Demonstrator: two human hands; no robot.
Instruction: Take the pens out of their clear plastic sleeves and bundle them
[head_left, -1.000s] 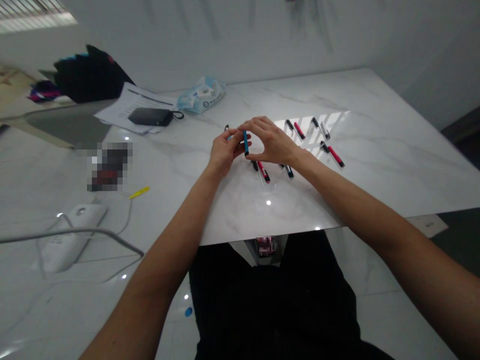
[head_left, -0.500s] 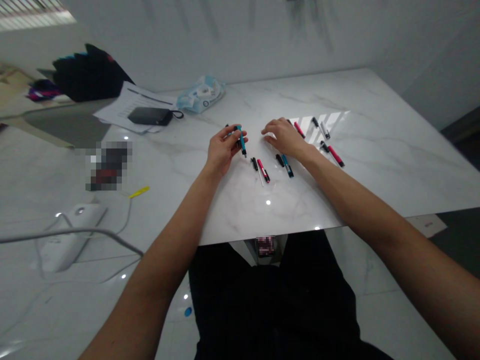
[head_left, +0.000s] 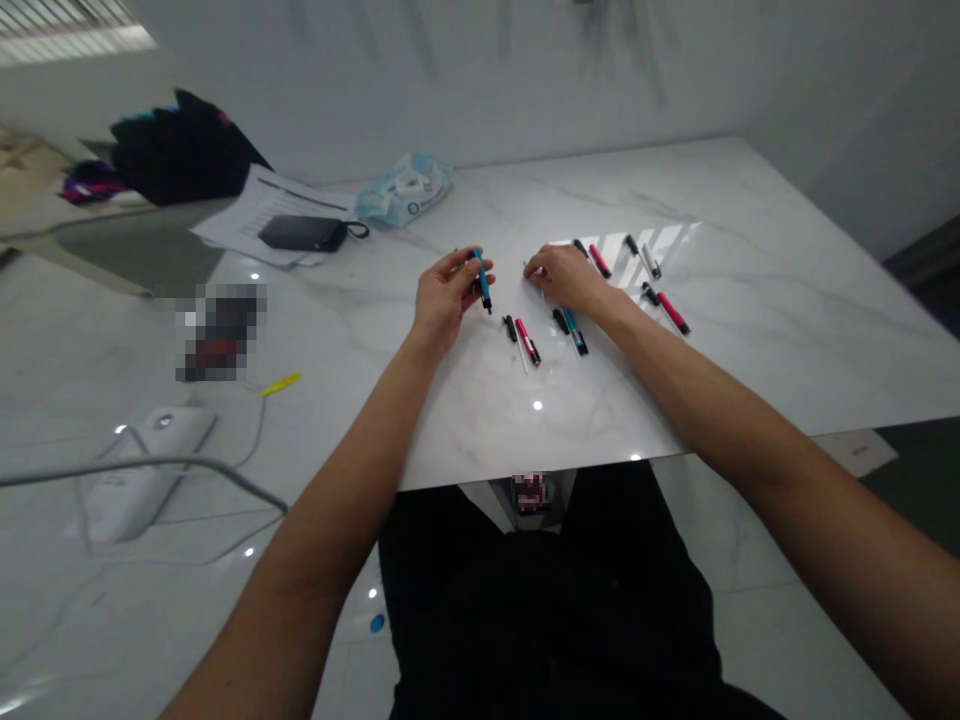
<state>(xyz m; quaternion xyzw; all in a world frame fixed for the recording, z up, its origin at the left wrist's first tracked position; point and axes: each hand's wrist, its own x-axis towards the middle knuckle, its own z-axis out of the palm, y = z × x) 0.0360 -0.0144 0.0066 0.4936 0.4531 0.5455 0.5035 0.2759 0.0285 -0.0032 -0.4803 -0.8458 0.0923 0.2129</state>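
My left hand (head_left: 444,300) is closed around a blue pen barrel (head_left: 482,280), tilted with its black end down; a dark piece partly shows behind the fingers. My right hand (head_left: 566,275) rests low on the table, fingertips pinched on what looks like a thin white pen refill, mostly hidden. Between and below the hands lie a red pen barrel (head_left: 528,342), a black pen cap (head_left: 510,328) and a white refill (head_left: 523,355). Under my right wrist are a blue pen barrel (head_left: 576,333) and another black cap (head_left: 560,321).
Farther right lie red barrels (head_left: 673,312) (head_left: 600,261), a white barrel (head_left: 650,260) and black caps. At the back left are a wipes packet (head_left: 405,190), papers (head_left: 262,190) and a black power bank (head_left: 304,233). A white power strip (head_left: 150,475) with cables sits at left.
My right hand's fingers have come down and closed together at the table surface. The left hand keeps the blue barrel in nearly the same place.
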